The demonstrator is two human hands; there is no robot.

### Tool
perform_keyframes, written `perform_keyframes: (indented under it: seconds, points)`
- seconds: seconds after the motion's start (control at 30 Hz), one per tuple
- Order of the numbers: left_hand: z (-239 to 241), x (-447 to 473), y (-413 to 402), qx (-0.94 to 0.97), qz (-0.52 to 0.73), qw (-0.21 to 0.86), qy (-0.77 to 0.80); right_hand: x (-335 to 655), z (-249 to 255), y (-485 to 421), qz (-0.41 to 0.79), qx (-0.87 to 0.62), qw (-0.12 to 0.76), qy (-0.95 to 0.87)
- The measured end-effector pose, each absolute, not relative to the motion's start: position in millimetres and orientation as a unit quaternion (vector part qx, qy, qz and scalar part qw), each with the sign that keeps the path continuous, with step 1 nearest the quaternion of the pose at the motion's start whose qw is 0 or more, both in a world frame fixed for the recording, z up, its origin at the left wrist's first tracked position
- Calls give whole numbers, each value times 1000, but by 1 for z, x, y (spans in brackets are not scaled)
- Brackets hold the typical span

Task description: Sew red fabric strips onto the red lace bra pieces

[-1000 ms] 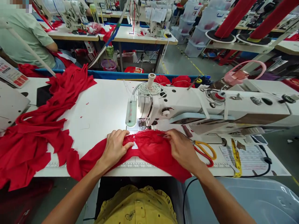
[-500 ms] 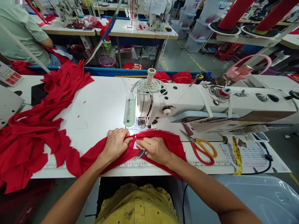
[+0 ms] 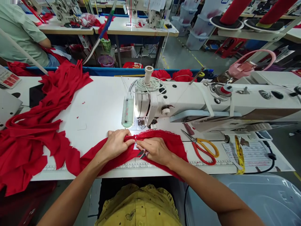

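Left grip [image 3: 116, 144] pinches the red cloth [image 3: 174, 143] on the bench [image 3: 101, 103]; right grip [image 3: 156, 150], clenched on snips [image 3: 141, 153], presses the cloth beside it.

Snips [image 3: 141, 153] mostly under right hand [image 3: 157, 151]

Garment factory floor: rows of industrial sewing machines [image 3: 211, 106] on white tabletops [image 3: 98, 106], red fabric heaps [image 3: 35, 131], thread cones [image 3: 235, 11], storage bins [image 3: 199, 34].

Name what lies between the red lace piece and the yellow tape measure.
Scissors with yellow and red handles, blades pointing toward the red lace piece, handles nearer the tape measure; seen in the head view.
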State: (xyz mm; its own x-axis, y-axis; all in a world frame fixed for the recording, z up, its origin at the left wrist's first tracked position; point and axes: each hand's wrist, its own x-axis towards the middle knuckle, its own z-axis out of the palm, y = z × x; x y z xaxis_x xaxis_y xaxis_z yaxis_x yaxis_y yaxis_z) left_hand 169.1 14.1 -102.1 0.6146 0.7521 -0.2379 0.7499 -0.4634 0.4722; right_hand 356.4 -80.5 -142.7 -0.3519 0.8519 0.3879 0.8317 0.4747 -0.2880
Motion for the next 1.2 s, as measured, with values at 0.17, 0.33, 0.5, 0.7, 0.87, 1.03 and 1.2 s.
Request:
perform_keyframes:
  seconds: [0.17,0.33,0.5,0.7,0.87,1.03,1.2]
  points:
    - [-101,173,11,834,-9,304,461,356,-144,-80,18,-505,261,-823]
    - [-101,173,10,832,-11,305,463,357,-144,-81,8,-499,274,-822]
    - [-100,174,10,831,-12,305,465,356,-143,-81,15,-507,262,-821]
    - [-100,173,9,830,-7,308,464,359,-136,-83,55,-532,227,-814]
    - [-95,170,8,835,0,308,455,378,-112,-77,83,-671,64,-734]
    - [-85,167,-1,861,67,239,445,388,-75,-84,91,-690,24,-717]
    - [-96,164,-9,767,378,269,443,342,-49,-117,274,-511,195,-791]
